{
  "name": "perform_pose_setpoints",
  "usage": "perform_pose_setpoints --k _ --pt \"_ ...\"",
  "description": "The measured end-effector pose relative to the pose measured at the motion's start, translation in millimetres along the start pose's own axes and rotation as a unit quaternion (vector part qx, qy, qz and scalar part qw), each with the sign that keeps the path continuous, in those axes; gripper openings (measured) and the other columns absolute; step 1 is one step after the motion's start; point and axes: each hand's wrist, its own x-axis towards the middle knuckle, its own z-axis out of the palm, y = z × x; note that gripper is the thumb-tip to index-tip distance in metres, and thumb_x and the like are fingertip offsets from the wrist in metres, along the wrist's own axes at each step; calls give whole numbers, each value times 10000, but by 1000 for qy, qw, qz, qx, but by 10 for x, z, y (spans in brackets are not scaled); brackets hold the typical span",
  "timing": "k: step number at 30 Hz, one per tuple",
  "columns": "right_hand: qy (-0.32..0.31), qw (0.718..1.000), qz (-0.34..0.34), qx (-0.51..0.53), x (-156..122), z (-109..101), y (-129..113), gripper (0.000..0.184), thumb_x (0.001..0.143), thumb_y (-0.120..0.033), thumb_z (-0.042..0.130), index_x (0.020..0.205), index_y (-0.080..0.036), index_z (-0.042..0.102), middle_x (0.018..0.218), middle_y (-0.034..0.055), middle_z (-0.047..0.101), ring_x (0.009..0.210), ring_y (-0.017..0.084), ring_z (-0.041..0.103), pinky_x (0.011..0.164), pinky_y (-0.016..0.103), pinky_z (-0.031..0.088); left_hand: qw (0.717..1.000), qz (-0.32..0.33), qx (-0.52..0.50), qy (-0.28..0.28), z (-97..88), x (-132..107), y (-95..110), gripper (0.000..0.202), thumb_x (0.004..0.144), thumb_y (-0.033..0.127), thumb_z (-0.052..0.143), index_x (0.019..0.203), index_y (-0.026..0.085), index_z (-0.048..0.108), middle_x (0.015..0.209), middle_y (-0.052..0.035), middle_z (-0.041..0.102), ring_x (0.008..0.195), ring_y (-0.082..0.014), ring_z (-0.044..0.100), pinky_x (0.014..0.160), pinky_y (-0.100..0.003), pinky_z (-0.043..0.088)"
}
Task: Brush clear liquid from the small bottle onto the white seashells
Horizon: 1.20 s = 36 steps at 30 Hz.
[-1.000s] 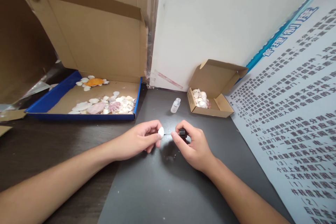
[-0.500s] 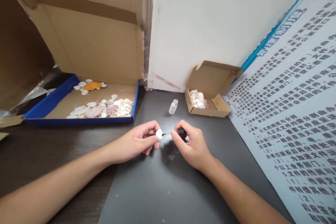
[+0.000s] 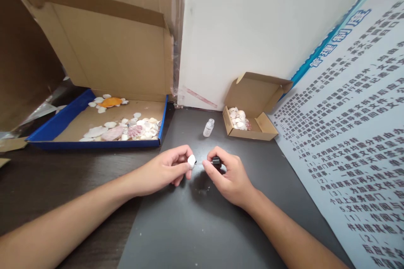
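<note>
My left hand (image 3: 170, 169) pinches a small white shell (image 3: 191, 161) between thumb and fingers, just above the dark mat (image 3: 195, 222). My right hand (image 3: 227, 175) is closed on a black brush cap (image 3: 216, 160), and its thin brush tip touches the shell's right edge. A small clear bottle (image 3: 208, 127) stands open on the mat behind my hands.
A blue-edged cardboard tray (image 3: 94, 143) with several shells, one orange, lies at the left under a raised flap. A small open cardboard box (image 3: 249, 122) of shells sits at the back right. A printed poster (image 3: 353, 147) leans along the right. A white wall is behind.
The brush in my right hand has slid left, closer against the shell. The view shifted slightly; my left hand has stayed in place.
</note>
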Motion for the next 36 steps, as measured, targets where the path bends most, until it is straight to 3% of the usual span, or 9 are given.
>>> perform_pose_setpoints --k 13,17,20,23,25,29,33,36 --pt "-12 1000 1 -12 0 -2 -3 178 892 -279 543 753 -183 488 588 -48 457 515 73 390 519 184 331 1000 -5 30 -3 -2 -3 19 148 915 320 492 875 187 442 770 31 587 577 -81 471 580 -230 383" --pt "-58 998 29 -28 9 -7 19 134 887 -270 551 792 -182 516 626 -45 510 546 74 420 541 183 335 989 12 150 -10 39 -42 30 123 904 269 479 818 187 444 697 49 499 623 -97 434 586 -228 350" --pt "-110 992 32 -47 15 1 41 167 893 -238 534 738 -177 514 625 -45 525 573 77 429 566 190 325 959 46 279 -30 86 -84 33 150 906 244 471 771 188 437 654 58 447 600 -96 376 559 -237 290" --pt "-97 995 14 -28 8 9 29 277 936 -281 500 684 -172 463 603 -45 477 566 74 402 568 194 317 940 75 329 -48 112 -108 1 169 897 212 470 738 185 419 646 58 448 584 -92 363 558 -247 270" --pt "-73 997 11 -1 0 11 10 306 965 -330 470 701 -176 453 615 -43 460 572 77 398 569 193 323 952 71 294 -46 113 -104 -29 158 897 210 468 748 188 418 653 58 436 590 -93 362 561 -243 279" --pt "-27 999 9 -17 1 7 2 291 967 -337 466 723 -186 415 629 -42 439 569 83 381 564 203 314 991 27 124 -51 101 -73 -40 153 930 266 456 801 191 423 715 44 493 642 -99 420 595 -229 348" --pt "53 998 11 -42 8 -12 10 296 969 -323 451 714 -192 375 600 -52 380 543 83 340 550 212 291 996 15 78 -43 105 -54 4 168 940 296 478 822 183 441 727 35 536 660 -99 461 629 -231 378" --pt "39 999 1 2 9 -24 8 302 972 -335 442 713 -194 373 610 -49 381 554 84 364 550 205 309 998 14 57 -31 108 -45 22 145 944 284 475 845 180 452 737 36 547 647 -91 469 628 -227 383"
